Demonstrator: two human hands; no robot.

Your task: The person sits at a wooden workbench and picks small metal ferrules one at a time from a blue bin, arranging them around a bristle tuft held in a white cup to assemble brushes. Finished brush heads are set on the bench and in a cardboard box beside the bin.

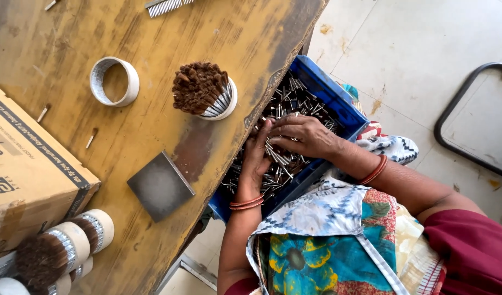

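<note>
Both hands down in the blue crate (338, 101) off the table's (152, 109) right edge — left hand (255, 158) and right hand (305, 136) cupped together, gathering a bunch of small brushes (275, 155). On the table near that edge, a white ring (221, 101) packed with brown-tipped brushes.

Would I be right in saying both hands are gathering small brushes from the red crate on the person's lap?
Not quite: the crate is blue, not red, as the head view shows. The left hand and right hand are indeed both in it, gathering small brushes.
</note>
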